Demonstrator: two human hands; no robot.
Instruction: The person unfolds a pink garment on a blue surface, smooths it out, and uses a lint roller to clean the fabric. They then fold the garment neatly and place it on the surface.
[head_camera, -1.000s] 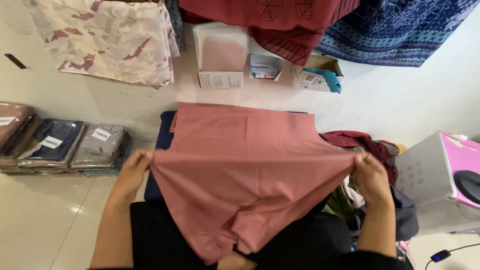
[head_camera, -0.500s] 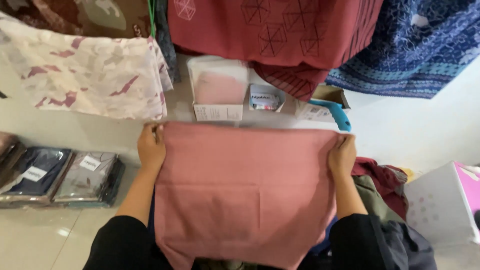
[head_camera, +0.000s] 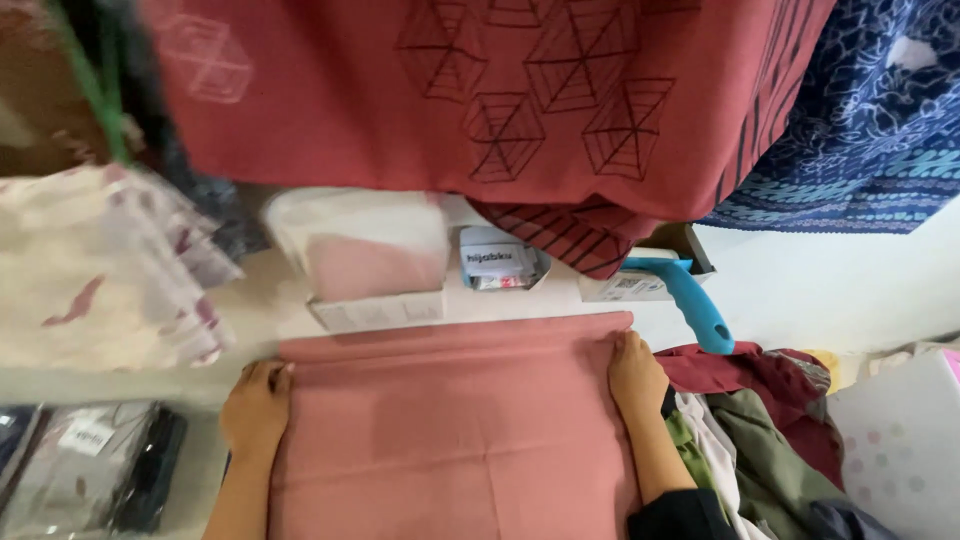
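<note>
While both hands rest on it, the pink cloth (head_camera: 455, 430) lies flat in the near middle of the scene, with a folded band along its far edge. The left hand (head_camera: 257, 405) lies on the left border of this cloth, its fingers curled over the edge near the far left corner; they seem to pinch the border, but how tight the hold is I cannot tell. The right hand (head_camera: 636, 375) lies on the right border, near the far right corner, with the fingers bent onto the folded band and pressing or holding it.

At the near left, packed dark and grey garments (head_camera: 95, 465) in clear bags lie side by side. At the near right, a heap of loose clothes (head_camera: 770, 420) in dark red, green and white lies just beside the right forearm, and a white box with pale dots (head_camera: 900, 450) stands at the right of that heap.

Just beyond the far edge of the pink cloth stands a white carton (head_camera: 375, 310) with a clear bag of pink fabric (head_camera: 360, 245) on it, and a small packet (head_camera: 500, 262) at its right. A blue handle (head_camera: 695, 300) sticks out farther right. Farther away hang a cream patterned cloth (head_camera: 100, 265) at left, a large red cloth with black cube drawings (head_camera: 500, 90) in the middle, and a blue patterned cloth (head_camera: 870, 120) at right.
</note>
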